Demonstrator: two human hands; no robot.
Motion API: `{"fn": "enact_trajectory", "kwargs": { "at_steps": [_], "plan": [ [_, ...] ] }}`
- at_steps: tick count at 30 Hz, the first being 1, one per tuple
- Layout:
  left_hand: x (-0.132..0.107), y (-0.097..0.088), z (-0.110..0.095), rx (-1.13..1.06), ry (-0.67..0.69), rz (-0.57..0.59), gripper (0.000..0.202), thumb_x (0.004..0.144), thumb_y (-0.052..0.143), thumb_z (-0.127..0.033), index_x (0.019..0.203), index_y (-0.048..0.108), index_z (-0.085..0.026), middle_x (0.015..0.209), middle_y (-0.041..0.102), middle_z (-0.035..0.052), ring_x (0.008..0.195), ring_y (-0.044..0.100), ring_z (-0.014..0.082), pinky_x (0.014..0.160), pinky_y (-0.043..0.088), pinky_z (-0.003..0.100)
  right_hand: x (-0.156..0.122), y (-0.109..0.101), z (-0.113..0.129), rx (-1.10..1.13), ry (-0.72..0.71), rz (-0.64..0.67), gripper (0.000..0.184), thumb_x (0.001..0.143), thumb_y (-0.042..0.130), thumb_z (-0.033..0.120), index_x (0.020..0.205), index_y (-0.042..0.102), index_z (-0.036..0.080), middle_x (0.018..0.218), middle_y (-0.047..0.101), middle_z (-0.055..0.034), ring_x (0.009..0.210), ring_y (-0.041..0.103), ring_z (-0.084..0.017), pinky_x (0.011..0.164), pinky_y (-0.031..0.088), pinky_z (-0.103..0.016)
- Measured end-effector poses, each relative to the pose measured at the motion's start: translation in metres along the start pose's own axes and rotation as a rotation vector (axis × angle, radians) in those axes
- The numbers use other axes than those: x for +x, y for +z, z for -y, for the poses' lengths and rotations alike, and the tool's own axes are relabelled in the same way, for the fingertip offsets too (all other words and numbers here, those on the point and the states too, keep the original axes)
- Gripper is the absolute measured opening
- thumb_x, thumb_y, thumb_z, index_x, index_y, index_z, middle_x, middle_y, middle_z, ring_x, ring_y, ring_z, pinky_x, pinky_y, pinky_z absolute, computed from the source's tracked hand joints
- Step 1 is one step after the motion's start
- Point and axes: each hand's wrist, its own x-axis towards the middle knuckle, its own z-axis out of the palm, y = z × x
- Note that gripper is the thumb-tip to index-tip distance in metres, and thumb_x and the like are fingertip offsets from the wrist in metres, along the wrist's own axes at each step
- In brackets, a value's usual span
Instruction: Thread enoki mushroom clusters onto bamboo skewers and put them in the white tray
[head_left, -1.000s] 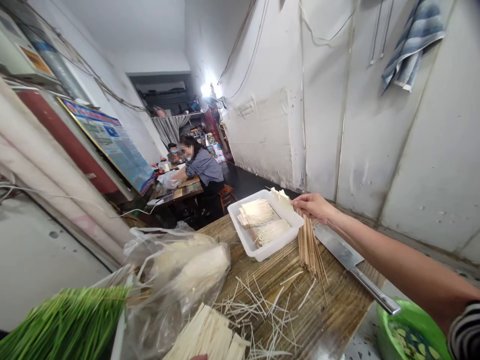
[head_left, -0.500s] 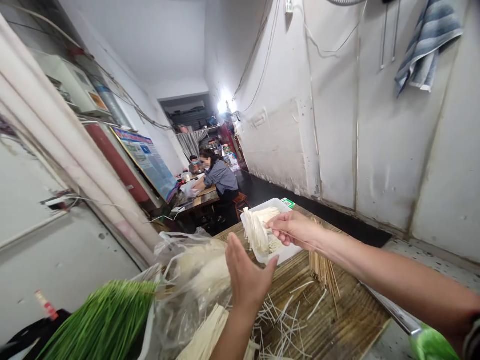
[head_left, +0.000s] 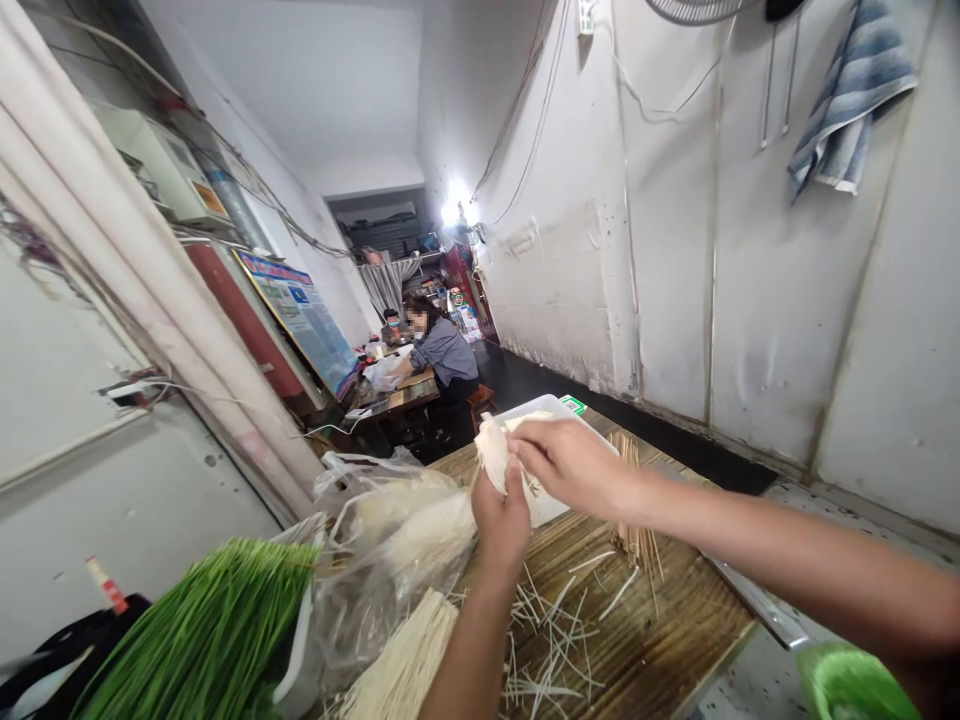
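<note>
My left hand (head_left: 501, 520) and my right hand (head_left: 571, 464) meet above the wooden board (head_left: 637, 640), both closed round a pale bundle of thin white strips (head_left: 494, 452). The bundle stands up between my fingers, just in front of the white tray (head_left: 559, 408). A loose sheaf of bamboo skewers (head_left: 637, 530) lies on the board under my right wrist. Cut white strips (head_left: 551, 640) are scattered on the board below my hands.
A clear plastic bag of white strips (head_left: 397, 545) sits left of my hands, with green chives (head_left: 202, 640) at the lower left. A cleaver (head_left: 757, 605) lies by a green bowl (head_left: 847, 685) at the right. A person (head_left: 442, 355) sits at a far table.
My right hand lifted the white bundle out of the tray and drew it nearer. My left hand rose from below and closed on the bundle. The view turned slightly right.
</note>
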Motion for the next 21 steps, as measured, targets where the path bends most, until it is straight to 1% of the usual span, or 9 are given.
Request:
{"fn": "enact_trajectory", "kwargs": {
  "at_steps": [1,3,5,7,9,12,14,16,21],
  "plan": [
    [0.0,-0.002,-0.003,-0.057,-0.016,0.049,0.048,0.08,0.055,-0.039,0.122,0.052,-0.015,0.118,0.063,0.0105,0.12,0.049,0.0293,0.097,0.04,0.037,0.004,-0.012,0.0,-0.102,-0.089,-0.004,0.016,0.079,0.058,0.017,0.094,0.062,0.016,0.098,0.06,-0.0066,0.098,0.053,-0.02,0.088,0.039,-0.033],
    [0.002,-0.006,-0.01,-0.171,-0.109,0.212,0.046,0.075,0.063,-0.04,0.11,0.06,-0.012,0.103,0.069,0.0115,0.104,0.06,0.0306,0.089,0.045,0.04,0.015,-0.032,-0.002,-0.484,-0.338,0.113,0.046,0.075,0.063,0.017,0.121,0.054,0.017,0.124,0.052,-0.0098,0.117,0.042,-0.025,0.099,0.03,-0.039],
    [0.007,-0.009,-0.018,-0.23,-0.265,0.432,0.046,0.07,0.068,-0.039,0.104,0.064,-0.009,0.094,0.072,0.0142,0.091,0.065,0.0305,0.082,0.049,0.042,0.028,-0.045,-0.006,-0.695,-0.378,0.223,0.057,0.078,0.063,0.025,0.131,0.045,0.015,0.133,0.046,-0.012,0.123,0.038,-0.027,0.1,0.029,-0.04],
    [0.018,-0.009,-0.025,-0.218,-0.369,0.64,0.043,0.07,0.07,-0.034,0.103,0.065,-0.008,0.101,0.07,0.0173,0.091,0.065,0.0302,0.081,0.049,0.041,0.044,-0.055,-0.012,-0.708,-0.253,0.269,0.057,0.081,0.061,0.034,0.131,0.046,0.012,0.128,0.052,-0.014,0.116,0.046,-0.026,0.095,0.035,-0.037],
    [0.035,-0.006,-0.026,-0.221,-0.432,0.78,0.039,0.072,0.068,-0.03,0.105,0.065,-0.008,0.112,0.065,0.0183,0.095,0.064,0.03,0.083,0.049,0.041,0.061,-0.064,-0.023,-0.666,-0.142,0.29,0.052,0.081,0.061,0.038,0.123,0.054,0.009,0.111,0.063,-0.0129,0.099,0.057,-0.023,0.084,0.042,-0.032],
    [0.068,0.003,-0.01,-0.219,-0.536,0.873,0.038,0.075,0.066,-0.026,0.109,0.062,-0.011,0.117,0.063,0.018,0.097,0.064,0.03,0.082,0.05,0.041,0.083,-0.081,-0.049,-0.595,-0.007,0.312,0.033,0.083,0.06,0.038,0.099,0.067,0.01,0.081,0.068,-0.0044,0.072,0.061,-0.014,0.064,0.045,-0.023],
    [0.092,0.01,0.011,-0.211,-0.61,0.898,0.039,0.075,0.066,-0.025,0.111,0.06,-0.011,0.114,0.064,0.0184,0.096,0.064,0.0302,0.08,0.05,0.04,0.095,-0.09,-0.074,-0.568,0.119,0.296,0.026,0.087,0.055,0.033,0.088,0.067,0.01,0.068,0.064,-0.0002,0.059,0.058,-0.01,0.053,0.044,-0.02],
    [0.115,0.015,0.037,-0.229,-0.71,0.909,0.042,0.075,0.066,-0.027,0.113,0.057,-0.01,0.107,0.067,0.0184,0.094,0.065,0.0293,0.079,0.05,0.039,0.105,-0.095,-0.103,-0.571,0.264,0.255,0.023,0.09,0.053,0.03,0.088,0.064,0.01,0.069,0.062,0.0008,0.055,0.057,-0.009,0.05,0.046,-0.021],
    [0.156,0.023,0.095,-0.235,-0.909,0.955,0.053,0.076,0.062,-0.042,0.116,0.053,-0.009,0.098,0.07,0.017,0.093,0.066,0.0291,0.082,0.049,0.042,0.126,-0.095,-0.164,-0.619,0.559,0.187,0.025,0.09,0.054,0.03,0.108,0.056,0.013,0.103,0.06,-0.0058,0.083,0.061,-0.017,0.07,0.053,-0.033]
  ]
}}
